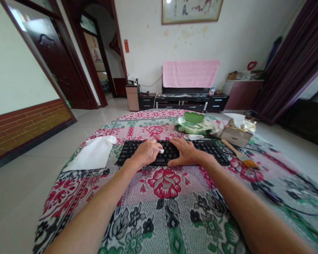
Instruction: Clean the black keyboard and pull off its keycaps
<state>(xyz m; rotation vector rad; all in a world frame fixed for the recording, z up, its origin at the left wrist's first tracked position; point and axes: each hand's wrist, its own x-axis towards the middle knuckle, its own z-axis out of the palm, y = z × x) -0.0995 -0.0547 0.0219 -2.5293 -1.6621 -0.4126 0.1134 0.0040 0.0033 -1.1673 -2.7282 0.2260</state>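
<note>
A black keyboard (127, 150) lies across the patterned tablecloth in front of me. My left hand (147, 152) is closed over its left half, and a small white wad (161, 151), like twisted tissue, sticks out from between the fingers just above the keys. I cannot make out exactly what the wad is. My right hand (184, 152) rests spread on the middle of the keyboard, thumb at its near edge, holding nothing. Keys under both hands are hidden.
A white sheet (91, 153) with a crumpled piece lies left. Behind the keyboard are a wipes pack (193, 125) with a green lid and a white piece (193, 137). To the right stand a tissue box (235, 135), a paintbrush (240, 154) and dark cables (278, 160).
</note>
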